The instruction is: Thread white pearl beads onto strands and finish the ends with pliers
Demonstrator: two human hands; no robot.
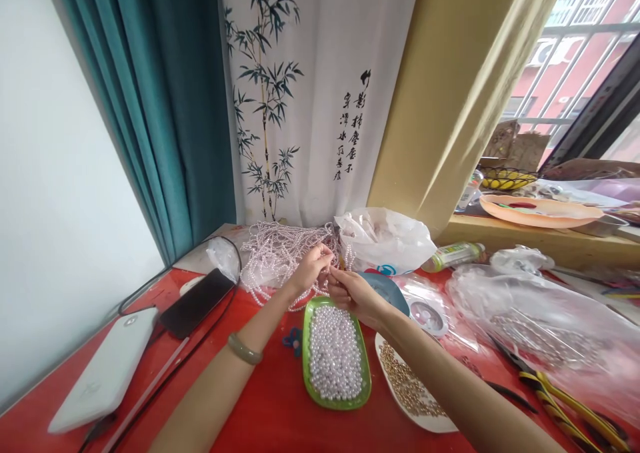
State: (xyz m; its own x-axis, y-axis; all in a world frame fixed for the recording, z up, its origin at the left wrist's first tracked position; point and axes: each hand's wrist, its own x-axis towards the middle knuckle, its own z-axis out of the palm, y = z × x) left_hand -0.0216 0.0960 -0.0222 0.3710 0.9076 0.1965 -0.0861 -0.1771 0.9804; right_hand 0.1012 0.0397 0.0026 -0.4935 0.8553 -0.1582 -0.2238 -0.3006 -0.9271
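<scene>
The left hand [311, 267] and the right hand [356, 295] meet above the far end of the green tray [340, 403], thumb and fingertips of each drawn together, though I cannot tell what, if anything, is pinched there. Pearly beads [335, 353] fill the tray on the red table [270, 399], and bead strands [280, 246] lie heaped beyond it, far left, next to a white bag [387, 239]. Near right, gold beads [406, 381] sit on a plate [440, 425], beside the right forearm.
</scene>
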